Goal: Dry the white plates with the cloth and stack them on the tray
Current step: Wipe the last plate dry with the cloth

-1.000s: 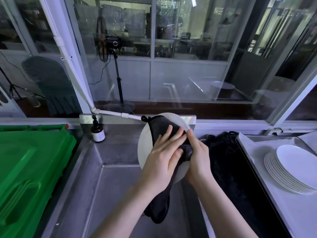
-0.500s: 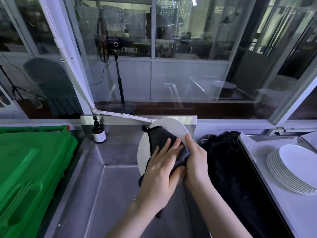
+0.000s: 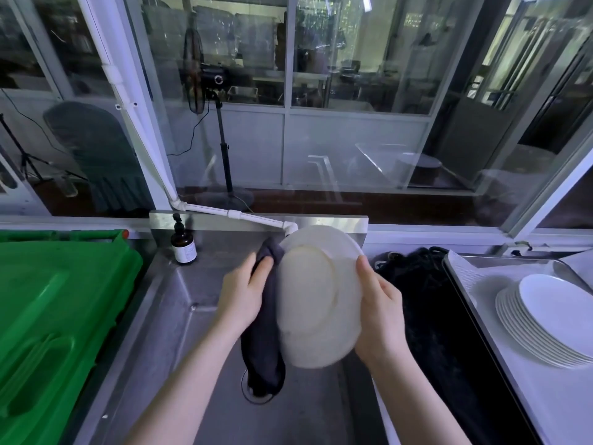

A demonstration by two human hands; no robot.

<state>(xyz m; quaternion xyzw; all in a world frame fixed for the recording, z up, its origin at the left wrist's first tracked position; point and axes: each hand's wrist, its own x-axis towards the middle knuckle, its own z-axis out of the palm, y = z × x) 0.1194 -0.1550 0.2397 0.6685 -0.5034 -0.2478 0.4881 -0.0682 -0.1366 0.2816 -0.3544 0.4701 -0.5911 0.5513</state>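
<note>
— well, head view: white plate (image 3: 317, 303) upright above the sink (image 3: 173, 316), underside facing the camera.
— hands?
— right hand (image 3: 382, 313) gripping its right rim; left hand (image 3: 244, 293) clutching the dark cloth (image 3: 263, 342) at its left edge.
— others?
— stacked plates (image 3: 552, 316) on the tray (image 3: 558, 409), far right.

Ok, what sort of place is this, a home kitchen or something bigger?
Probably a commercial dishwashing area: a deep stainless steel sink, a metal tray holding a tall stack of white plates, and a large green bin beside the sink. Glass partitions behind look onto more work space.
</note>
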